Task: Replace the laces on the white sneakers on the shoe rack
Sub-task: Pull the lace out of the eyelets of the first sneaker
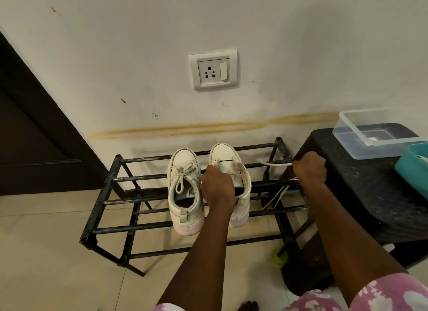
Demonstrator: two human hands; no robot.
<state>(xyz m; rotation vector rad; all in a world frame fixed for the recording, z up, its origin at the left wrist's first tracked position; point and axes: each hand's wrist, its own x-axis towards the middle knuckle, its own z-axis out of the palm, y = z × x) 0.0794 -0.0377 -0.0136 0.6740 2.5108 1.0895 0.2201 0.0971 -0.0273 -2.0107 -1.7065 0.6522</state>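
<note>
We see a wall socket (213, 71); a clear tub (361, 149) and teal box (410, 171) on a black stool (347, 195); a dark door (27, 137).

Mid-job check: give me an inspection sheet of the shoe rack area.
Surface: black metal shoe rack on tiled floor.
Job's things: left sneaker laced, bow tied; right sneaker, visible eyelets empty; white lace hangs at the rack's right end.
Clutter: black stool bearing clear container and teal item; green object on floor under rack.
Hands: left hand grips the right sneaker's collar; right hand grips the lace.
Cables: nothing seen.
Surroundings: wall socket, nothing plugged in; dark door at left.
</note>
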